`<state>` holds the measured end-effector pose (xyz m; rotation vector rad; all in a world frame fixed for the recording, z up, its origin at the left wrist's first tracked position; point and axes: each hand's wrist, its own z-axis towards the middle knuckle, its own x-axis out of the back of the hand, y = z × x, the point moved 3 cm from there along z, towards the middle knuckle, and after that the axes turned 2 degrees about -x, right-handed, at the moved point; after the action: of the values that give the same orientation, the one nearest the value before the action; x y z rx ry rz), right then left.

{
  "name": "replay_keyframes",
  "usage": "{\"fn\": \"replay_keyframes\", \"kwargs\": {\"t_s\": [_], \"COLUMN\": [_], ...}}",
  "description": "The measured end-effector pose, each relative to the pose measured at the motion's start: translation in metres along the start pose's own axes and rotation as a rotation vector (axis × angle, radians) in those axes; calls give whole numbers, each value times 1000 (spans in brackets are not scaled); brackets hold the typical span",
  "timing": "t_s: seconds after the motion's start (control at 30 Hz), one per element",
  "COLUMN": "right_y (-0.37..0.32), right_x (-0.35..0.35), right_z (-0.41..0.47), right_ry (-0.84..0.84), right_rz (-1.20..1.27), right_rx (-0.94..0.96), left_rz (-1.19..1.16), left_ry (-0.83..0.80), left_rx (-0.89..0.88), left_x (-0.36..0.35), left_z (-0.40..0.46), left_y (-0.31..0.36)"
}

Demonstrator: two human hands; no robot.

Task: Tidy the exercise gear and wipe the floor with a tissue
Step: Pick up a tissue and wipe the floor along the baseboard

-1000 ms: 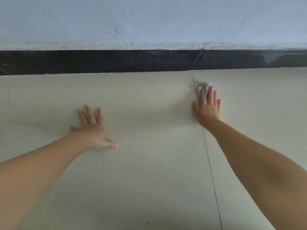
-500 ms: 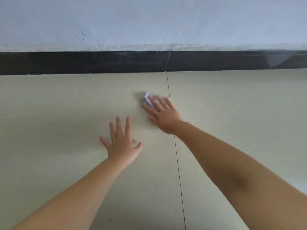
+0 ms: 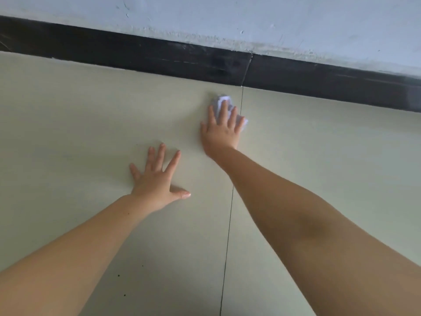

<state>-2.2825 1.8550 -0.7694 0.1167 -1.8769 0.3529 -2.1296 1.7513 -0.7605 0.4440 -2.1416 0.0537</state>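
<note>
A crumpled white tissue (image 3: 220, 101) lies on the pale tiled floor (image 3: 91, 133) close to the wall. My right hand (image 3: 222, 128) presses flat on it with straight, spread fingers, and most of the tissue is hidden under the palm and fingers. My left hand (image 3: 157, 179) rests flat on the floor nearer to me and to the left, fingers spread, holding nothing. No exercise gear is in view.
A black skirting board (image 3: 141, 55) runs along the foot of a pale blue wall (image 3: 227, 17) just beyond the tissue. A tile joint (image 3: 230, 213) runs from the skirting toward me between my arms. A few dark specks (image 3: 118, 275) dot the floor near me.
My right hand has slid the tissue along the floor by the tile joint, its fingers now pointing toward the wall. My left hand has settled flat with its thumb out. The view has tilted.
</note>
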Motion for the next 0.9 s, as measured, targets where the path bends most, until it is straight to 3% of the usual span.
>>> {"fn": "replay_keyframes", "kwargs": {"t_s": [0.1,0.17,0.23,0.37,0.43,0.5,0.6,0.67,0.73,0.8,0.83,0.9], "right_y": [-64,-43,3,52,14,-45,-126,-136,-101,-38,-2,66], "right_x": [-17,-14,-2,19,11,-8,-45,-62,-70,-66,-60,-36], "right_z": [-32,-29,-7,24,22,5,-60,-117,-158,-164,-151,-106], "right_ry": [-221,-225,-99,53,44,-11,-158,-270,-361,-368,-303,-153], "right_rz": [-148,-244,-213,2,-29,-95,-267,-450,-530,-487,-460,-395], "right_rx": [635,859,663,-119,-164,97,748,1132,1421,1558,1525,1210], "left_rz": [-8,-34,-57,-213,-349,-477,-604,-584,-504,-425,-393,-337], "left_ry": [143,211,266,401,482,584,715,742,702,639,598,496], "left_rx": [19,0,-36,-18,45,119,194,185,124,23,-19,-72], "left_x": [-11,-24,-34,-41,-34,-18,8,19,23,20,16,5], "left_z": [-14,-29,-45,-65,-68,-67,-66,-65,-63,-57,-53,-46], "left_y": [1,-2,-10,-39,-51,-63,-76,-80,-76,-62,-52,-26]}}
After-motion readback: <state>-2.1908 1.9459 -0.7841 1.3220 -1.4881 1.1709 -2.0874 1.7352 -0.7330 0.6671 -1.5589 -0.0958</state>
